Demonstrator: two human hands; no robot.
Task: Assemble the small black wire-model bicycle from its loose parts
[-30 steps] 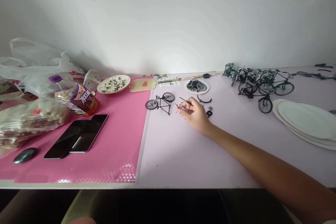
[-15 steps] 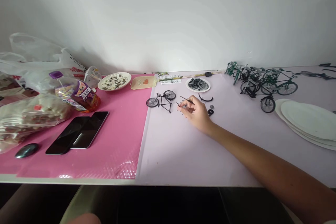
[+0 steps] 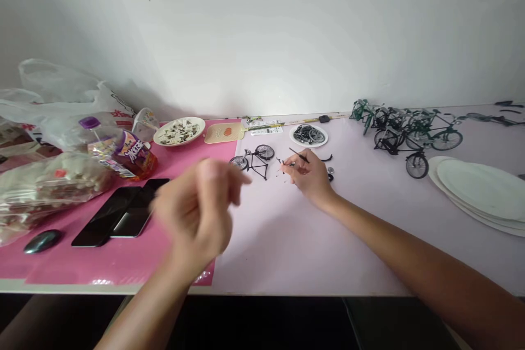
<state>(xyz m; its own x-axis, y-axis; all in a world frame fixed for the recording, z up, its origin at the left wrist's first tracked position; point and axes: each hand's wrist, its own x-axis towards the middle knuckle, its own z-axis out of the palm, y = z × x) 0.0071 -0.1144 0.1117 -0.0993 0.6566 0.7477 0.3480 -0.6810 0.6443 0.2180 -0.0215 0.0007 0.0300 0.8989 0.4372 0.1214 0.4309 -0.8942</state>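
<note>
My right hand (image 3: 307, 175) is closed round a thin dark tool (image 3: 298, 154) over small black parts (image 3: 279, 171) on the pale table. To the left of it lies a black model bicycle frame (image 3: 259, 162) with two wheels. Blurred by motion, my left hand (image 3: 199, 202) hangs in the air nearer the camera, between the phones and the frame; its fingers are smeared. Beyond my right hand is a white plate (image 3: 326, 143) of black bicycle parts. A curved black piece and small round parts (image 3: 330, 170) lie beside my right hand, partly hidden by it.
Assembled model bicycles (image 3: 435, 130) stand at the right, behind stacked white plates (image 3: 484, 186). On the left are two phones (image 3: 104, 217), a mouse (image 3: 42, 241), a drink bottle (image 3: 131, 156), plastic bags (image 3: 61, 95) and a plate of pale pieces (image 3: 179, 132).
My left hand has come into view from the lower left. My right hand has shifted slightly right, still with the thin tool.
</note>
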